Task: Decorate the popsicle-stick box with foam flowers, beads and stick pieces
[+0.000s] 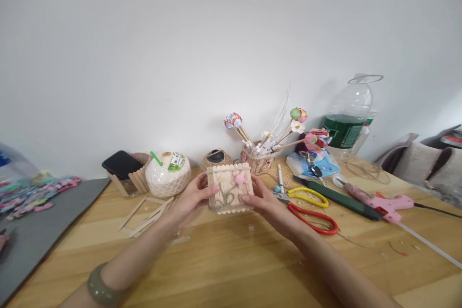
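Observation:
Between both hands is a small craft-stick box (224, 184), its front panel facing me. Twine runs along its top and bottom edges, and a pink flower with twine stems decorates the panel. My left hand (197, 195) grips the left side, thumb on the front. My right hand (263, 197) grips the right side the same way. The fingers behind the box are hidden. Close to my right hand lie scissors (314, 224) with red and yellow handles. Loose craft sticks (151, 216) lie near my left forearm.
Along the wall stand a stick phone holder (126, 185), a wrapped coconut (168, 180), a twine roll (216, 158), a stick pot (263, 163) of paper flowers and a large bottle (344, 130). A pink glue gun (391, 207) and green cutter (342, 199) lie right. A grey mat (54, 221) is left.

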Available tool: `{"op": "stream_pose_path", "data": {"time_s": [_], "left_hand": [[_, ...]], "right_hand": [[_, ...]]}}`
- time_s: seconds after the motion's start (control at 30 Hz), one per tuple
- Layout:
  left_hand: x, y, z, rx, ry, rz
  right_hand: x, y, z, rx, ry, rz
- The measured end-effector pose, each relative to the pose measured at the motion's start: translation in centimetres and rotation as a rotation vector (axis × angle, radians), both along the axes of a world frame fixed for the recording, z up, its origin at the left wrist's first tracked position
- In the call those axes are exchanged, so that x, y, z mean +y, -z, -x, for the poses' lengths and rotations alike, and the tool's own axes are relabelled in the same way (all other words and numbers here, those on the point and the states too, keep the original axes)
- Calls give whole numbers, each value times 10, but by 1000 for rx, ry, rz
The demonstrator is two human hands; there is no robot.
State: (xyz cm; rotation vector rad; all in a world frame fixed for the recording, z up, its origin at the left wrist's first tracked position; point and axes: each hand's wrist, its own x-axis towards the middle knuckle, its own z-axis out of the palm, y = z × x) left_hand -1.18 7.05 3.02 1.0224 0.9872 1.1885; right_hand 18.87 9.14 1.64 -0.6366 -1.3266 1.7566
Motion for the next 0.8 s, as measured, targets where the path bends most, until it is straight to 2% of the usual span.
{"op": "stream_pose_path", "data": {"time_s": [0.57,0.8], "left_hand": [[-3,0,-3,-30,56,-14],[-5,-1,-7,7,22,-58]], "right_hand": [[-2,-2,4,-78,22,-70],[-3,-2,5,-102,53,-79]]}}
